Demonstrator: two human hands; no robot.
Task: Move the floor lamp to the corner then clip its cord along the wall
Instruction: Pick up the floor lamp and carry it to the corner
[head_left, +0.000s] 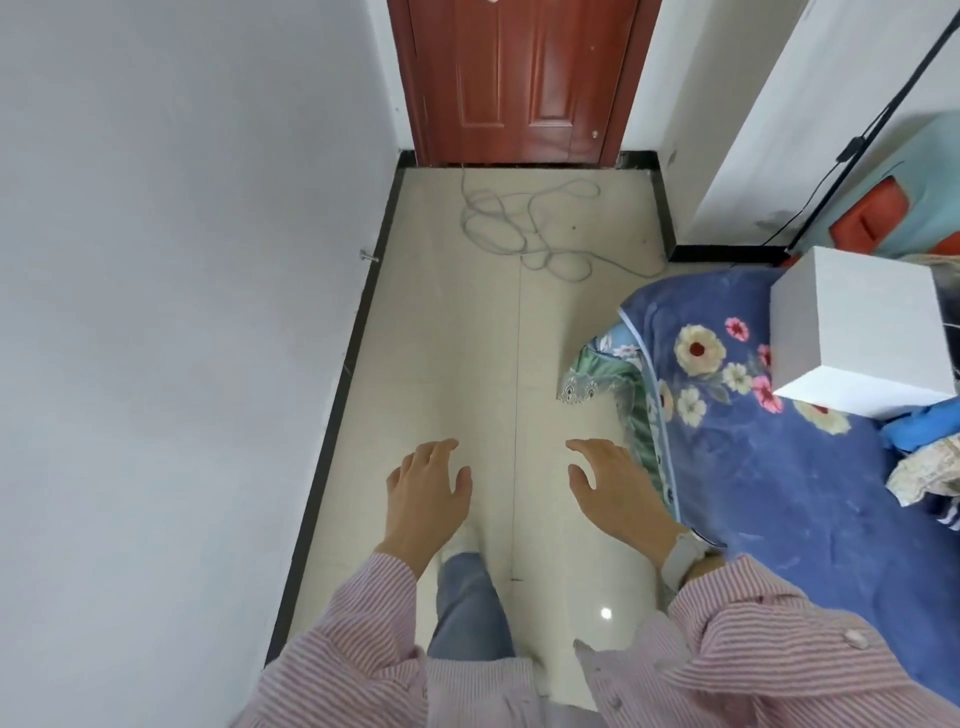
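Observation:
A thin black lamp pole (878, 122) leans up the right wall behind the bed, with a small black switch box (848, 150) on it and a black cord (800, 208) hanging down to the floor. My left hand (428, 491) and my right hand (613, 491) hover palm-down over the tiled floor, both holding nothing, fingers spread. A grey watch sits on my right wrist. The lamp's base and head are out of sight.
A tangled grey cable (524, 223) lies on the floor before a red-brown door (519, 78). A bed with a blue floral blanket (753, 441) fills the right side, a white box (852, 332) on it. A white wall (182, 260) with black skirting runs along the left.

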